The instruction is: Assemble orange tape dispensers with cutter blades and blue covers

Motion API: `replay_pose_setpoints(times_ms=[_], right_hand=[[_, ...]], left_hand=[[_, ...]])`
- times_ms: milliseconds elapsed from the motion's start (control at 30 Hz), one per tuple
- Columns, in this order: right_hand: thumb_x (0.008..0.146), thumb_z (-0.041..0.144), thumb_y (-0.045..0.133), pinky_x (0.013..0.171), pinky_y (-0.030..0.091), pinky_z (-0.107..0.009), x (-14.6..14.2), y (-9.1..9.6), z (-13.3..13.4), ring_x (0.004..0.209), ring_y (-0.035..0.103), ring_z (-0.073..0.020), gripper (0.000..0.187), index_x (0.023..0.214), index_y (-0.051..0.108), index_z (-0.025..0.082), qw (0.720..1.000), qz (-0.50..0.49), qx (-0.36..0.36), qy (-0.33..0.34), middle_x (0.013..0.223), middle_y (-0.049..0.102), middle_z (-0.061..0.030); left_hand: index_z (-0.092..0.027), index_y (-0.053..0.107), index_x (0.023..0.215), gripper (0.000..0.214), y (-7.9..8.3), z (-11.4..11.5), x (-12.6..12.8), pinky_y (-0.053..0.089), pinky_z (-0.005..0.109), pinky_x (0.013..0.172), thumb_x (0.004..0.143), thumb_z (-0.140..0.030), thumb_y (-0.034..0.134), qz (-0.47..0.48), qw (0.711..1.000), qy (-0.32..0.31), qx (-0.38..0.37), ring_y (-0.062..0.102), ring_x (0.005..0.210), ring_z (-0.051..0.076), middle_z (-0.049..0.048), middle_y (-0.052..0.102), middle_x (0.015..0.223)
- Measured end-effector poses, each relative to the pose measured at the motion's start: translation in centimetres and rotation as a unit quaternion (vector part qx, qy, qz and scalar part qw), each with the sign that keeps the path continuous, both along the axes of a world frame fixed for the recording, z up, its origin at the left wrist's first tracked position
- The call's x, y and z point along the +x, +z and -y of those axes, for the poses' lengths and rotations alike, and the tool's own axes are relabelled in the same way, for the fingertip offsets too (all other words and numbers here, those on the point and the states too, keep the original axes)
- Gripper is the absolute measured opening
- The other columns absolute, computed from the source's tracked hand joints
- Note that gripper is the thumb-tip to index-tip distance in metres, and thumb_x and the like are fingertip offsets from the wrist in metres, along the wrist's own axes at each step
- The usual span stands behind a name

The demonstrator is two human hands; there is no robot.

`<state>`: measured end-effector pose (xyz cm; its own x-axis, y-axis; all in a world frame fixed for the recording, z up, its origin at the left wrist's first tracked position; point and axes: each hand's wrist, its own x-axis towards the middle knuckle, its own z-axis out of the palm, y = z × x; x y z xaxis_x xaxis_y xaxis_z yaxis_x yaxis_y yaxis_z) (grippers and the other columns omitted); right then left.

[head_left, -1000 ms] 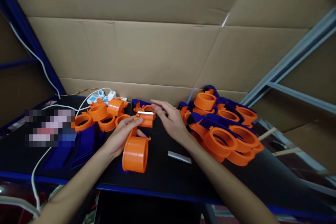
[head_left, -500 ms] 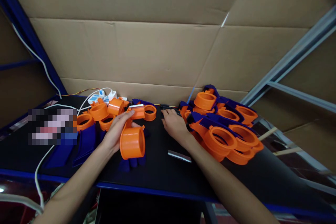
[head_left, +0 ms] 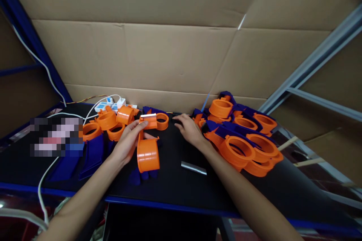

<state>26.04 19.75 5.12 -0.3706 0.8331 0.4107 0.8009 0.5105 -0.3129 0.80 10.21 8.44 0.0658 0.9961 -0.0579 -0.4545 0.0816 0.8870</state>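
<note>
My left hand [head_left: 128,141] is closed around an orange plastic tape dispenser [head_left: 148,155], held a little above the table. A serrated metal blade [head_left: 148,115] runs along the dispenser's far end. My right hand [head_left: 190,130] is over the back of the table with its fingers bent and apart, and nothing shows in it. Close to its fingertips lies a dark slim object [head_left: 178,113], partly hidden and too small to name. A flat silvery metal strip [head_left: 194,168] rests on the table near my right forearm.
Orange and dark blue dispensers [head_left: 237,148] are piled at right. At left lie orange dispenser parts [head_left: 106,120], dark blue pieces [head_left: 92,154], a white power strip [head_left: 102,106] and cables. A cardboard wall [head_left: 169,56] stands behind; blue gloves [head_left: 143,176] lie under the held dispenser.
My left hand has shifted the tape dispenser slightly right and turned it, so the blade faces me more. My right hand has drawn its fingers up, bending them more.
</note>
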Motion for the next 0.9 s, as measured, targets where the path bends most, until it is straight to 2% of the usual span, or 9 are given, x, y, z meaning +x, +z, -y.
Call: replay_pose_setpoints(times_ms=[133, 233, 300, 400, 467, 567, 633, 767, 900], right_hand=[[0.103, 0.024, 0.048, 0.085, 0.058, -0.033, -1.1, 1.8, 1.1, 0.109, 0.064, -0.019, 0.035, 0.136, 0.058, 0.025, 0.992, -0.092, 0.021, 0.079, 0.127, 0.06, -0.0096], [0.099, 0.03, 0.058, 0.083, 0.059, -0.031, -2.2, 2.7, 2.6, 0.104, 0.065, -0.0183, 0.034, 0.133, 0.06, 0.026, 0.968, -0.203, 0.019, 0.146, 0.121, 0.063, -0.0081], [0.095, 0.031, 0.066, 0.079, 0.059, -0.031, -2.8, 3.1, 3.6, 0.098, 0.066, -0.0182, 0.034, 0.128, 0.063, 0.024, 0.951, -0.261, 0.019, 0.168, 0.115, 0.067, -0.0073], [0.092, 0.031, 0.07, 0.071, 0.058, -0.03, -3.3, 3.7, 4.8, 0.091, 0.067, -0.0181, 0.023, 0.114, 0.069, 0.024, 0.951, -0.248, 0.031, 0.182, 0.111, 0.07, -0.0071], [0.093, 0.029, 0.069, 0.073, 0.058, -0.032, -3.6, 4.0, 5.4, 0.095, 0.068, -0.0194, 0.016, 0.107, 0.072, 0.025, 0.952, -0.227, 0.044, 0.2, 0.111, 0.07, -0.0072], [0.094, 0.027, 0.067, 0.079, 0.058, -0.034, -4.3, 3.8, 6.0, 0.1, 0.067, -0.0203, 0.017, 0.108, 0.075, 0.027, 0.949, -0.239, 0.063, 0.194, 0.112, 0.068, -0.0071], [0.094, 0.027, 0.067, 0.075, 0.058, -0.033, -5.0, 3.3, 6.3, 0.094, 0.066, -0.019, 0.018, 0.109, 0.076, 0.028, 0.951, -0.258, 0.063, 0.161, 0.105, 0.066, -0.0063], [0.094, 0.027, 0.066, 0.064, 0.055, -0.029, -6.2, 2.4, 7.0, 0.074, 0.062, -0.0144, 0.018, 0.108, 0.077, 0.026, 0.948, -0.299, 0.035, 0.105, 0.089, 0.064, -0.0029], [0.093, 0.025, 0.067, 0.064, 0.055, -0.028, -6.5, 2.4, 7.3, 0.082, 0.063, -0.0156, 0.023, 0.114, 0.077, 0.028, 0.941, -0.309, 0.037, 0.13, 0.096, 0.064, -0.0043]], left_hand=[[-0.02, 0.061, 0.101, 0.034, -0.2, 0.0, 0.2, 0.063, 0.033, 0.064, 0.079, -0.038, 0.08, -0.021, 1.0, 0.001, 0.004, 0.078, 0.072, 0.024, 0.0036, 0.078, 0.085], [-0.021, 0.06, 0.102, 0.038, -0.4, 0.1, 0.4, 0.063, 0.033, 0.063, 0.077, -0.038, 0.083, -0.033, 0.999, 0.001, 0.007, 0.079, 0.073, 0.023, 0.0014, 0.075, 0.091], [-0.021, 0.06, 0.104, 0.042, -0.6, 0.0, 0.6, 0.063, 0.032, 0.06, 0.075, -0.038, 0.084, -0.04, 0.999, -0.005, 0.007, 0.079, 0.072, 0.024, 0.0012, 0.075, 0.091], [-0.02, 0.06, 0.106, 0.044, -0.8, 0.0, 0.8, 0.062, 0.031, 0.057, 0.075, -0.037, 0.085, -0.047, 0.999, -0.019, 0.009, 0.079, 0.072, 0.025, 0.0035, 0.076, 0.093], [-0.019, 0.062, 0.108, 0.042, -0.8, 0.1, 0.9, 0.063, 0.031, 0.058, 0.077, -0.037, 0.084, -0.057, 0.997, -0.041, 0.014, 0.079, 0.073, 0.026, 0.0078, 0.077, 0.101], [-0.018, 0.066, 0.113, 0.039, -0.7, 0.2, 1.0, 0.063, 0.031, 0.058, 0.081, -0.036, 0.08, -0.075, 0.994, -0.079, 0.028, 0.08, 0.074, 0.025, 0.013, 0.076, 0.115], [-0.018, 0.067, 0.114, 0.038, -0.6, 0.3, 1.1, 0.062, 0.029, 0.056, 0.082, -0.035, 0.079, -0.077, 0.993, -0.082, 0.033, 0.08, 0.073, 0.025, 0.0136, 0.075, 0.117], [-0.019, 0.068, 0.115, 0.04, -0.6, 0.3, 1.1, 0.062, 0.028, 0.053, 0.079, -0.033, 0.081, -0.079, 0.994, -0.07, 0.032, 0.079, 0.071, 0.026, 0.0113, 0.078, 0.107], [-0.019, 0.069, 0.114, 0.038, -0.5, 0.4, 1.0, 0.062, 0.028, 0.054, 0.082, -0.036, 0.078, -0.071, 0.994, -0.083, 0.031, 0.079, 0.073, 0.026, 0.0101, 0.078, 0.102]])
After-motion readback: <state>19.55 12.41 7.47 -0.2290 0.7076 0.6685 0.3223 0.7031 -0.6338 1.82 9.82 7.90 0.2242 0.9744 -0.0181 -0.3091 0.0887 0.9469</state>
